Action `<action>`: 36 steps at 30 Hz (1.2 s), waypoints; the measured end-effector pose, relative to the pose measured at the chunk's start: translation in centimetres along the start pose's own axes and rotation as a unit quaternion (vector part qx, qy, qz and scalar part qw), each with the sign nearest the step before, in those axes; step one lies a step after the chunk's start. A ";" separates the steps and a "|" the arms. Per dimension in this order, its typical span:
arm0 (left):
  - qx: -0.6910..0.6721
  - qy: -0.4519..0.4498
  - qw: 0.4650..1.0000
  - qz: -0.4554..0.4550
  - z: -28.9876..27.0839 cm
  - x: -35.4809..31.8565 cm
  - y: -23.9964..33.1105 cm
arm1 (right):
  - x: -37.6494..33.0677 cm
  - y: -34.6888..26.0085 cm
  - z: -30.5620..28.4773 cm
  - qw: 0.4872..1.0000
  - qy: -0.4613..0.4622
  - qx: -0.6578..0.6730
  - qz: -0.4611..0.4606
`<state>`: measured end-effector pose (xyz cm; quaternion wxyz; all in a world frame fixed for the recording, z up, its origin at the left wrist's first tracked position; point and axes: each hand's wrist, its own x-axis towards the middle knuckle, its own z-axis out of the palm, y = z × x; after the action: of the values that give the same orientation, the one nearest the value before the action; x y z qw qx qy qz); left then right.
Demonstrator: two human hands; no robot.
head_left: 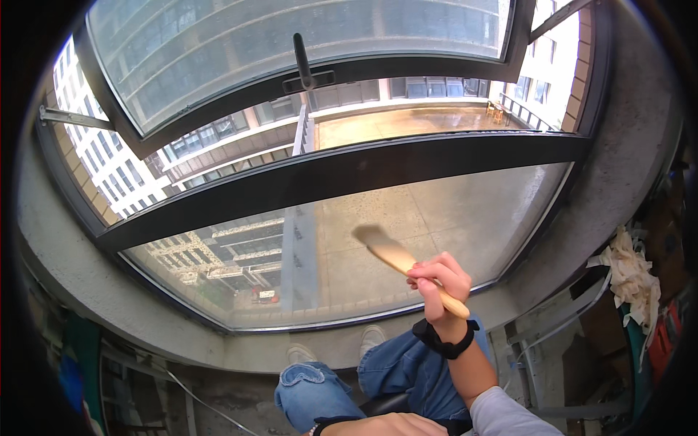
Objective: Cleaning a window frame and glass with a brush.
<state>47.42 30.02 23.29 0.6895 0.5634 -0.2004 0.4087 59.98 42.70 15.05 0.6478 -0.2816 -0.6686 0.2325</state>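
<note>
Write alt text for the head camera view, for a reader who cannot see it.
The person's right hand holds a wooden-handled brush up against the lower pane of a large window, whose upper sash is tilted open. The left hand rests at the bottom edge by knees in blue jeans; buildings show outside.

A large fixed window pane fills the middle, with a tilted-open upper window at twelve o'clock and its black handle pointing up. At three o'clock a heap of crumpled pale rags lies by the concrete wall, and tall buildings show outside at ten o'clock.
</note>
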 end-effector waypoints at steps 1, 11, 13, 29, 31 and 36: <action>-0.001 -0.001 1.000 0.001 0.1 -0.3 -0.3 | 0.1 -0.2 0.0 0.999 -0.020 -0.007 0.034; 0.014 0.220 0.972 -0.078 1.7 -1.3 -0.7 | 0.2 0.3 -0.4 0.991 0.067 -0.065 -0.091; 0.061 0.383 0.922 0.007 0.9 -1.6 -1.1 | 0.0 0.3 -0.4 0.998 0.007 -0.051 -0.033; 0.034 0.412 0.876 0.249 -2.2 -2.3 -2.0 | -0.4 0.0 -0.1 0.992 0.035 -0.026 -0.116; 0.040 0.410 0.877 0.250 -2.2 -2.4 -1.9 | -0.5 0.1 0.1 0.984 0.076 -0.039 -0.156; 0.038 0.411 0.875 0.252 -2.2 -2.3 -1.8 | -0.6 1.3 0.4 0.990 0.082 -0.053 -0.102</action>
<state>47.09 31.25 19.91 0.5617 0.3008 -0.0180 0.7705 59.66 43.24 13.75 0.7048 -0.2643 -0.6498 0.1056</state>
